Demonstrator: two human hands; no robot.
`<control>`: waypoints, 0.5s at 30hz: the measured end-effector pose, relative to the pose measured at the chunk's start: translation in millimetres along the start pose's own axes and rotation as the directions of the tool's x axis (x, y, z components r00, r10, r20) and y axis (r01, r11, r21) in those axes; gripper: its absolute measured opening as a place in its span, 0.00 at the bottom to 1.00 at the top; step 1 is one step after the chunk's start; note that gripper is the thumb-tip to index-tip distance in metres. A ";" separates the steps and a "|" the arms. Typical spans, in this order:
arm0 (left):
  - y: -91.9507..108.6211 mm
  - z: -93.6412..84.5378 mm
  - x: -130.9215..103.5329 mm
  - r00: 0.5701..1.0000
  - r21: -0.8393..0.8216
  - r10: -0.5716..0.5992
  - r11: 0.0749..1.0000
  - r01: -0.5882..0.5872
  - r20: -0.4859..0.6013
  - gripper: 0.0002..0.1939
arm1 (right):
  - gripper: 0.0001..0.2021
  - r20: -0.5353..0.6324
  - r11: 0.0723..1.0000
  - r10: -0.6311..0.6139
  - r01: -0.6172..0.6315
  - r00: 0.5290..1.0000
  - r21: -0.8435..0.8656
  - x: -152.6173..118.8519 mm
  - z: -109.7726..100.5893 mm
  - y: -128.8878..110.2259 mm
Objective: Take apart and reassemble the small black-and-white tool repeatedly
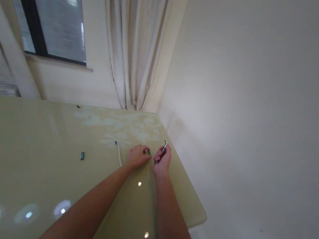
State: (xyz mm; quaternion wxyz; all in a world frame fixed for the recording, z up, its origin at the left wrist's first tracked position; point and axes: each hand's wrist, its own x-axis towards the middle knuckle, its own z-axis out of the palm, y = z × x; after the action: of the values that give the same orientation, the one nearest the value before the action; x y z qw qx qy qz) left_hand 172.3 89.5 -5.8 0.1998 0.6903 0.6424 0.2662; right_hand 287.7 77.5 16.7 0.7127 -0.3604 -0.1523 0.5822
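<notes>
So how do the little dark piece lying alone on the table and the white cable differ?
The dark piece is short and blocky; the white cable is long and thin. The dark piece lies apart from both hands; the white cable runs up beside the left hand. Both rest on the glossy table.

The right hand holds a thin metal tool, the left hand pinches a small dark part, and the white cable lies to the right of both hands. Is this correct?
Not quite. The head view shows the white cable to the left of both hands, beside the left hand. The rest holds: the right hand holds the thin metal tool, and the left pinches the small dark part.
</notes>
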 end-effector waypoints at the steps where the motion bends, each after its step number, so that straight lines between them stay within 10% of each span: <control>1: -0.8 -0.1 -0.2 1.000 0.000 0.005 1.000 -0.005 -0.002 0.19 | 0.17 -0.002 1.000 0.006 -0.006 1.000 -0.009 0.3 0.3 1.0; 15: -17.5 -1.0 4.3 0.999 -0.091 0.042 0.995 -0.041 0.017 0.20 | 0.19 0.023 0.995 0.004 -0.001 1.000 -0.101 4.8 -2.4 10.3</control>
State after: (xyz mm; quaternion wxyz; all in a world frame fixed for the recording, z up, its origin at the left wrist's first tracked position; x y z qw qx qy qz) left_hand 158.1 95.4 -15.4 0.2313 0.6963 0.6133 0.2924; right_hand 283.2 81.9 6.9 0.6909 -0.3895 -0.1895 0.5788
